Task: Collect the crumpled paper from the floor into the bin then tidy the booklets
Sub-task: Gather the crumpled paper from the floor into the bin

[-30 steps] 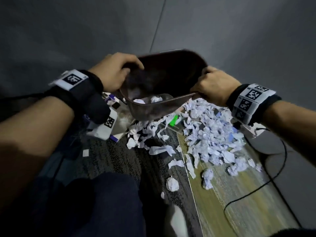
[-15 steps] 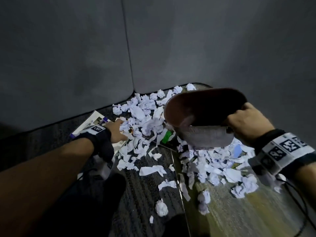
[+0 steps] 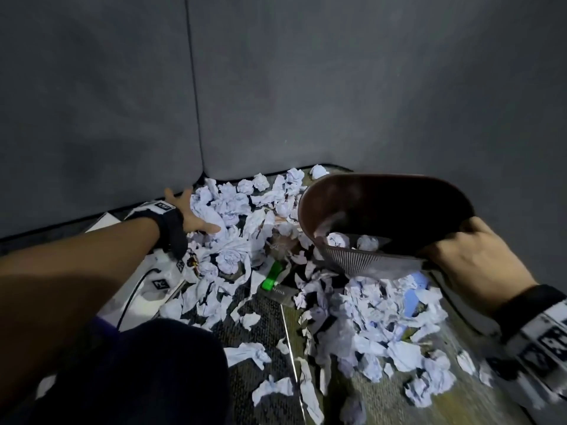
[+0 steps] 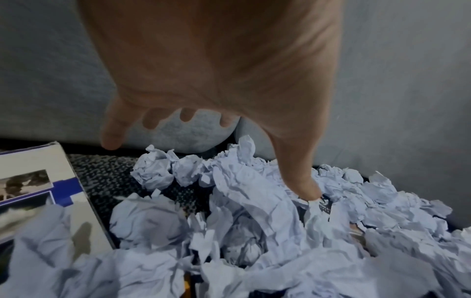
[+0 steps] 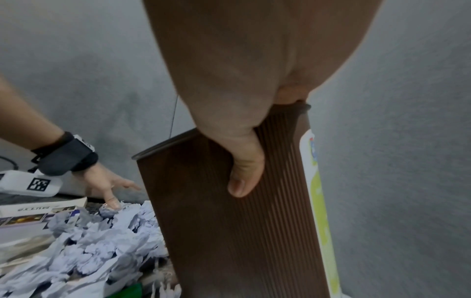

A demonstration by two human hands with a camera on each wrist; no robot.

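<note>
A big heap of crumpled white paper (image 3: 233, 216) covers the floor in the corner, also spread at the right (image 3: 377, 320). My right hand (image 3: 460, 253) grips the rim of the brown ribbed bin (image 3: 362, 204), held tilted above the floor, with two paper balls (image 3: 352, 240) inside. In the right wrist view my thumb lies on the bin wall (image 5: 229, 221). My left hand (image 3: 190, 210) is spread open over the heap; its thumb (image 4: 305, 181) touches the paper (image 4: 242, 201). A booklet (image 4: 38, 181) lies left of the heap, partly buried (image 5: 30, 211).
Grey padded walls (image 3: 306, 87) close the corner behind the heap. A green object (image 3: 271, 276) lies among the paper. A black cable (image 3: 132, 299) runs by my left arm. My dark-clad knee (image 3: 138, 372) fills the lower left. Dark carpet (image 3: 260, 332) meets a paler floor strip.
My left hand let go of the bin and reached forward over the paper heap by the wall, fingers spreading. The right hand alone now holds the bin, which shifted to the right.
</note>
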